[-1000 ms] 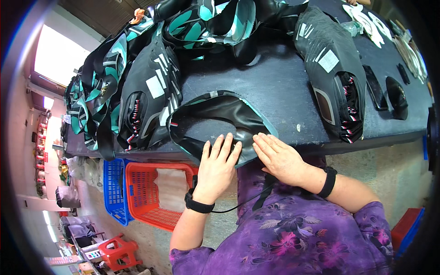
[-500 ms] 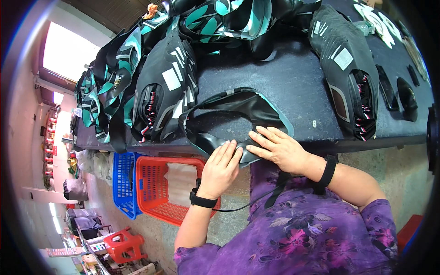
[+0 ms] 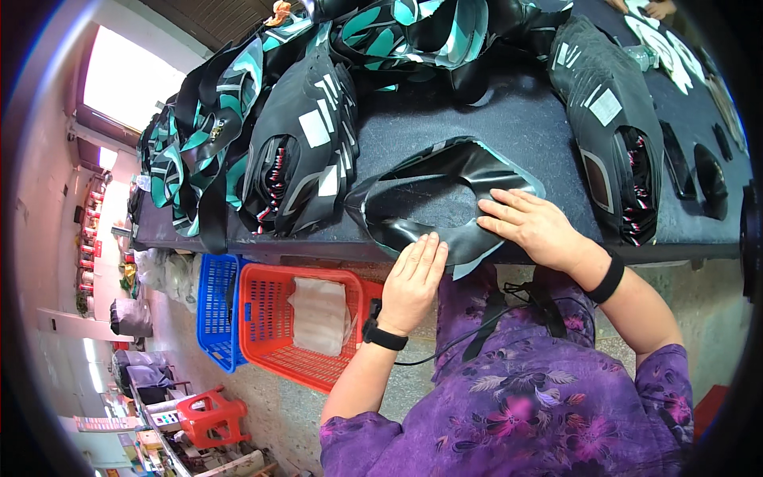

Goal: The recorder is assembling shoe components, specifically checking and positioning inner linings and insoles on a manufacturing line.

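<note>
A black shoe upper (image 3: 401,230) with a teal edge lies spread near the front edge of the dark table (image 3: 393,131). Its middle is an oval gap through which the tabletop shows. My left hand (image 3: 417,280) rests on its near edge, fingers stretched out and lying flat. On the right part of the upper, my right hand (image 3: 531,226) lies with fingers extended and slightly spread. Neither hand grips anything; the thumbs are partly hidden.
Stacks of dark uppers stand left (image 3: 298,151) and right (image 3: 608,119). Black-and-teal uppers (image 3: 405,36) pile up behind. Dark flat pieces (image 3: 707,179) lie at the far right, below another person's hand (image 3: 658,9). A red basket (image 3: 262,350) and a blue basket (image 3: 214,318) stand below the table.
The upper sits further right in the picture and lies more spread out. Both hands have moved right with it, and the gap between them is wider. Another person's hands show more at the top right.
</note>
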A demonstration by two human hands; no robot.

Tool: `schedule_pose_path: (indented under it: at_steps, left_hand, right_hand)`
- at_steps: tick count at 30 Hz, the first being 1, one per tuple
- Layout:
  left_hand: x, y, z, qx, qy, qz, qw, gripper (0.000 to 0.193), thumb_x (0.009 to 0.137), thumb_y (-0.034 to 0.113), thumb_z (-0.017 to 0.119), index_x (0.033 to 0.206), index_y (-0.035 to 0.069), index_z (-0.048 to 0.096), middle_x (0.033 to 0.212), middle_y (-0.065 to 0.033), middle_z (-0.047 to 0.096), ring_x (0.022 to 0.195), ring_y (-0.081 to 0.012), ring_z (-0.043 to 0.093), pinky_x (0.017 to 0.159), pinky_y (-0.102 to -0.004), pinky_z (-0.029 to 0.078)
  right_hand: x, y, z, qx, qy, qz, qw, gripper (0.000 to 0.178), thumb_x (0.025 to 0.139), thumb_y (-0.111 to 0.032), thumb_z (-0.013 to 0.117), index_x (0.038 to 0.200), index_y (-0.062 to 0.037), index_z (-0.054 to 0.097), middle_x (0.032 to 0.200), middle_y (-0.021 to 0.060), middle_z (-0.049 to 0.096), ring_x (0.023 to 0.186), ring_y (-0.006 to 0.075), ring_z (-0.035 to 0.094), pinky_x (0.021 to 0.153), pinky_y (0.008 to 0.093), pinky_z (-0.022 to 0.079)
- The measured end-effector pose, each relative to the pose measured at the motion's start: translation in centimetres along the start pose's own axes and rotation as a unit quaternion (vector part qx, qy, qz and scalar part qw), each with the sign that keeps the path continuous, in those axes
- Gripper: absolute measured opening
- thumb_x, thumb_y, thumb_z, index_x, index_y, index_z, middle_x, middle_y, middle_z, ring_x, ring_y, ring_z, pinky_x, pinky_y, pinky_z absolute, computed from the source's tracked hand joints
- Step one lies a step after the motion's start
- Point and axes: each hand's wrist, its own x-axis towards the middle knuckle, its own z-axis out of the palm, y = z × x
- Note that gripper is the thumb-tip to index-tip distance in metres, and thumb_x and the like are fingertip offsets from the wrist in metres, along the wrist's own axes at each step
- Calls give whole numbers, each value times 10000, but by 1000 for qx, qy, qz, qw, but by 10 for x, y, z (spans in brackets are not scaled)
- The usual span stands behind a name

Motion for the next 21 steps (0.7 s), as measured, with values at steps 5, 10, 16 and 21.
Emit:
schedule_pose_path:
  at_steps: [5,10,16,21]
  left_hand:
    - [1,-4,3,-5,-9,7,1000,405,725,111,489,1104,-29,489,1160,-167,495,1049,-267,503,901,-352,397]
    - [16,-9,-11,103,-29,-55,993,393,681,35,520,1072,-3,521,1135,-129,519,1041,-261,490,876,-353,390]
    - [8,-17,-7,107,-25,-44,993,361,707,83,496,1061,18,536,1129,-112,530,1034,-223,494,854,-322,394]
    - [10,-17,-11,73,-49,-62,994,420,686,57,501,1107,47,510,1136,-119,516,1039,-232,489,870,-350,379]
  right_hand:
    - [4,-31,4,57,-62,-13,996,647,665,-238,625,1226,-14,393,1310,127,359,1219,233,342,1021,351,248]
    - [21,-41,40,18,26,-26,999,443,801,-165,378,1230,-54,402,1294,88,383,1209,197,357,1011,326,266]
    - [16,-38,37,48,37,-40,997,408,783,-156,424,1179,-67,464,1260,81,428,1182,193,392,1006,322,282]
    - [-7,-35,31,99,85,-22,991,337,756,-105,466,1081,-55,541,1189,87,496,1127,211,452,972,327,340]
